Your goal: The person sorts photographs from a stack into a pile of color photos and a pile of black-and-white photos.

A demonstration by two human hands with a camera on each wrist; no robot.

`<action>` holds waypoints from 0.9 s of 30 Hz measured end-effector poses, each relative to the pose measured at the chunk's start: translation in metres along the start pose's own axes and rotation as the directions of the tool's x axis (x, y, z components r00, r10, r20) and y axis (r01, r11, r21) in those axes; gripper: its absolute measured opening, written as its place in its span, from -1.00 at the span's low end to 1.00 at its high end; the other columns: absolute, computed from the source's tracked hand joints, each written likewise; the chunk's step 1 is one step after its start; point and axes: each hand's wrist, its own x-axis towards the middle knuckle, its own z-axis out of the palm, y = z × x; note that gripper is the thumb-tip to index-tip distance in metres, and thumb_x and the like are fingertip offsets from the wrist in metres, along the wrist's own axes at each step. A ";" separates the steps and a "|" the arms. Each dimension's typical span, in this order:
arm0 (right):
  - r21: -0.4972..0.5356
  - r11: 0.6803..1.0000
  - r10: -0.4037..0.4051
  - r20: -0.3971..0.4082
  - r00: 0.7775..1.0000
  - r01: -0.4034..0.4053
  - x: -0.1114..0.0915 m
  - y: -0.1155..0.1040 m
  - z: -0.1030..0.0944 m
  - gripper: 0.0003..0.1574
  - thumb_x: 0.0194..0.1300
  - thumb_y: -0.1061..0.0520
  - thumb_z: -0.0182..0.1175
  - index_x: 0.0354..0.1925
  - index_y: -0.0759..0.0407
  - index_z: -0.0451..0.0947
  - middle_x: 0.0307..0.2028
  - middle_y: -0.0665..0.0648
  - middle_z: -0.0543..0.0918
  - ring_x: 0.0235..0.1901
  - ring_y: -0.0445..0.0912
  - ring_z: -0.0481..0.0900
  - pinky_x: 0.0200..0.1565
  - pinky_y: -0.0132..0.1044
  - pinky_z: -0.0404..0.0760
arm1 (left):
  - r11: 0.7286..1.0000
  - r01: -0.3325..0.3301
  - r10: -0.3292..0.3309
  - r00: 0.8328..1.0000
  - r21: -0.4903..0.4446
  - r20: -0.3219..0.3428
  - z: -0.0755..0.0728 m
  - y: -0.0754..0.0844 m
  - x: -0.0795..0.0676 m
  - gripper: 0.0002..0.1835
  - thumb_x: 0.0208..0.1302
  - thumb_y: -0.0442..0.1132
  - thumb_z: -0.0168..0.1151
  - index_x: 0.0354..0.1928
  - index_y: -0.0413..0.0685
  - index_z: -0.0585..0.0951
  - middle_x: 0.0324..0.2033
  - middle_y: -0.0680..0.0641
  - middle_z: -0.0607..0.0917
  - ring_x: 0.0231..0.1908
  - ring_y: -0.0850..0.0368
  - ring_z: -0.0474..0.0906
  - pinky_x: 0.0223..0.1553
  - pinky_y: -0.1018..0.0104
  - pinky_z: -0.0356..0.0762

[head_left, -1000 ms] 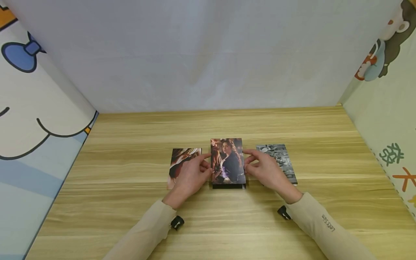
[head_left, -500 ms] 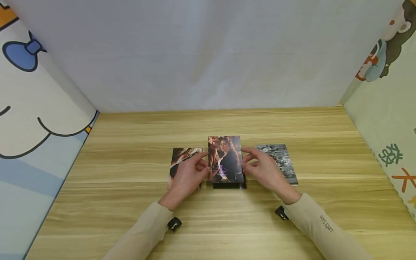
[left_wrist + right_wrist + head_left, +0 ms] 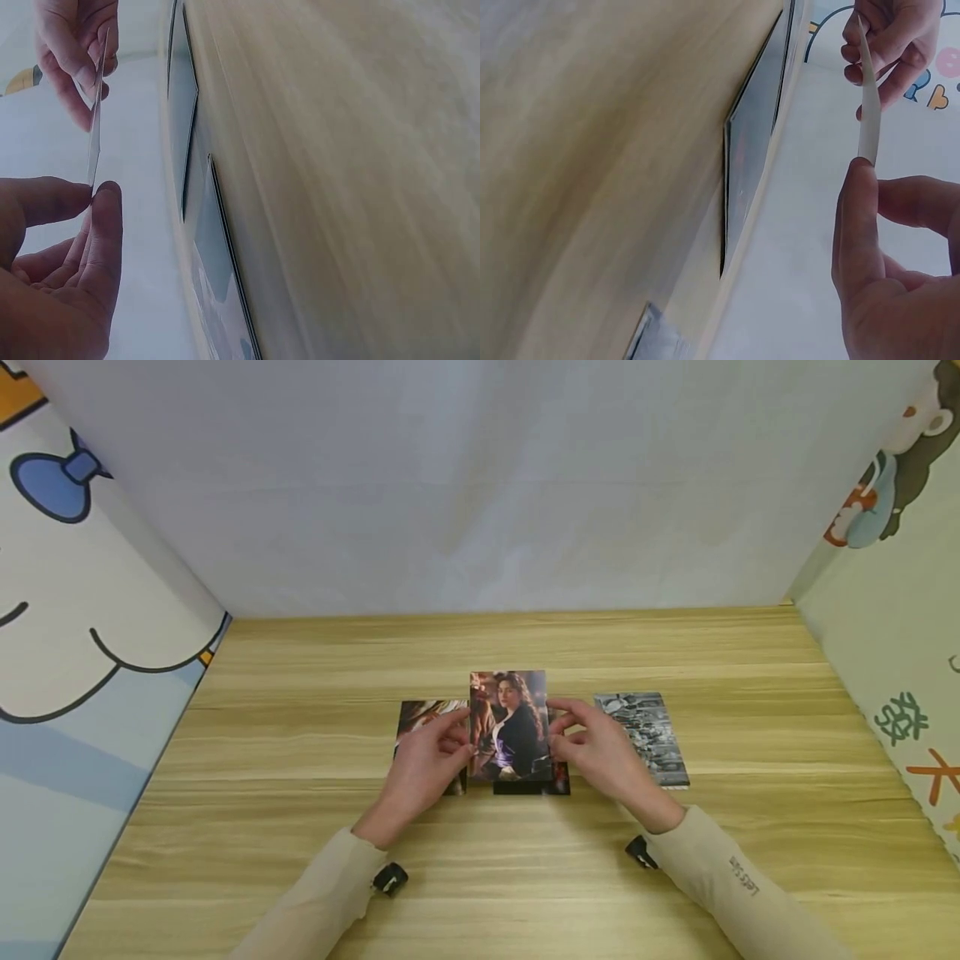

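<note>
A photo card [image 3: 510, 727] of a person with long wavy hair is held up off the table by both hands. My left hand [image 3: 423, 764] pinches its left edge between thumb and fingers, while my right hand [image 3: 600, 756] pinches the right edge. Seen from the wrists, the card is thin and slightly bowed, edge-on in the left wrist view [image 3: 95, 142] and clear of the surface. Below it lies a dark card [image 3: 532, 787], mostly covered. Another picture card [image 3: 412, 717] lies partly behind my left hand. To the right, a black-and-white photo card [image 3: 652, 735] lies partly behind my right hand.
The wood-grain table [image 3: 300, 677] reaches back to a white cloth wall [image 3: 480, 485]. Cartoon-printed panels stand on the left [image 3: 75, 568] and right [image 3: 885, 652]. Black straps [image 3: 390, 878] show at the cuffs.
Both hands have carried the pinched card left and slightly upward in the head view. More of the dark card beneath now shows at its right. The cards on the table stay in place.
</note>
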 end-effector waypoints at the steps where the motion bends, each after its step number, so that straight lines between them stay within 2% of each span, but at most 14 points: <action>1: 0.008 1.000 -0.001 0.000 1.000 0.001 0.000 -0.001 0.001 -0.30 0.33 0.36 0.14 0.43 0.33 0.37 -0.07 0.26 0.65 -0.16 0.08 0.75 -0.14 -0.12 0.73 | 1.000 -0.002 0.002 1.000 -0.008 -0.002 -0.001 0.000 0.000 -0.46 0.24 -0.49 0.36 0.30 -0.33 0.57 -0.26 -0.11 0.77 -0.28 0.05 0.75 -0.19 0.25 0.73; 12: 0.051 0.998 -0.029 0.002 1.000 0.029 0.004 -0.008 0.012 -0.29 0.30 0.38 0.14 0.42 0.34 0.38 -0.10 0.24 0.64 -0.23 -0.01 0.73 -0.21 -0.22 0.71 | 0.998 0.024 -0.024 1.000 -0.066 -0.010 -0.013 -0.006 -0.005 -0.48 0.24 -0.52 0.33 0.28 -0.36 0.58 -0.26 -0.15 0.77 -0.27 0.02 0.75 -0.19 0.24 0.73; 18: 0.032 0.999 -0.009 0.010 1.000 0.009 0.006 -0.014 0.020 -0.25 0.31 0.38 0.18 0.45 0.26 0.36 -0.11 0.21 0.64 -0.27 -0.02 0.70 -0.46 -0.26 0.62 | 0.997 0.059 -0.059 0.998 -0.040 -0.010 -0.020 -0.007 -0.009 -0.44 0.26 -0.52 0.34 0.33 -0.32 0.55 -0.24 -0.12 0.77 -0.26 0.05 0.74 -0.20 0.26 0.72; 20: 0.024 1.000 -0.006 0.019 1.000 0.006 0.007 -0.016 0.022 -0.23 0.32 0.38 0.19 0.47 0.25 0.33 -0.11 0.19 0.64 -0.26 -0.03 0.70 -0.44 -0.26 0.63 | 0.998 0.061 -0.062 0.998 -0.025 -0.016 -0.022 -0.008 -0.011 -0.43 0.26 -0.52 0.33 0.34 -0.31 0.54 -0.24 -0.13 0.77 -0.25 0.05 0.74 -0.19 0.25 0.72; 25: 0.030 0.999 -0.021 0.029 0.999 0.020 0.009 -0.019 0.029 -0.21 0.34 0.37 0.17 0.50 0.24 0.28 -0.13 0.19 0.63 -0.26 -0.05 0.70 -0.20 -0.19 0.72 | 0.999 0.052 -0.052 0.998 -0.001 -0.029 -0.027 -0.011 -0.014 -0.44 0.26 -0.53 0.31 0.33 -0.31 0.55 -0.24 -0.13 0.76 -0.26 0.06 0.73 -0.20 0.26 0.72; 27: 0.044 0.999 -0.025 0.031 0.999 0.024 0.010 -0.020 0.032 -0.19 0.34 0.39 0.17 0.51 0.23 0.27 -0.14 0.19 0.63 -0.28 -0.05 0.70 -0.17 -0.15 0.74 | 0.998 0.064 -0.064 0.998 -0.002 -0.027 -0.030 -0.012 -0.015 -0.44 0.26 -0.52 0.31 0.33 -0.30 0.56 -0.24 -0.13 0.76 -0.26 0.06 0.73 -0.20 0.26 0.72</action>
